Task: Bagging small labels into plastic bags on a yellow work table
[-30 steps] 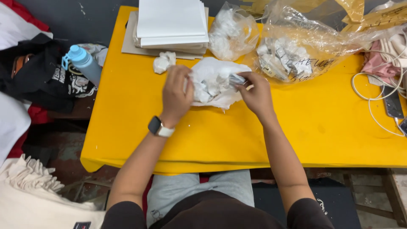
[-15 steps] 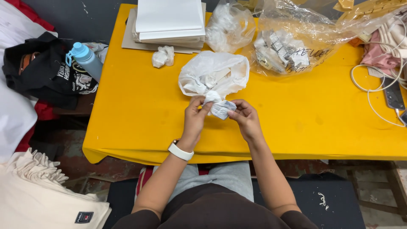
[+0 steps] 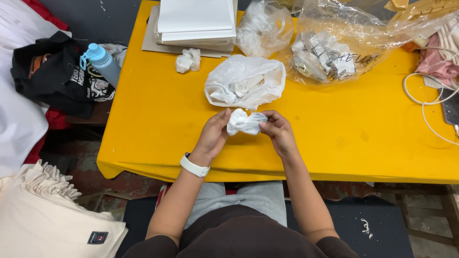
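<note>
Both hands hold a small white plastic bag point(image 3: 245, 123) just above the yellow surface point(image 3: 158, 119), near its front edge. Left hand point(image 3: 213, 135), with a white watch point(image 3: 194, 166) on the wrist, pinches the bag's left end; right hand point(image 3: 278, 131) grips the right end with curled fingers. The bag is crumpled, long axis roughly left-right, tilted slightly down toward the right. What is inside it cannot be told.

Just behind it on the surface lies a larger open white bag point(image 3: 245, 82), mouth facing up, holding small white pieces. Further back right, a big clear plastic bag point(image 3: 334, 48) is full of small tagged parts, with another clear bag point(image 3: 264, 26) beside it. Back centre: a stack of white boxes point(image 3: 196, 21) on cardboard. A small white wad point(image 3: 188, 60) lies in front of the stack, well apart from the hands.

Right edge: white cables point(image 3: 425, 102) and pink cloth point(image 3: 435, 59). Off the surface on the left are a blue bottle point(image 3: 103, 62) and a black bag point(image 3: 57, 81); cream folded fabric point(image 3: 43, 215) sits lower left.

Nothing lies between the hands and the open bag.
</note>
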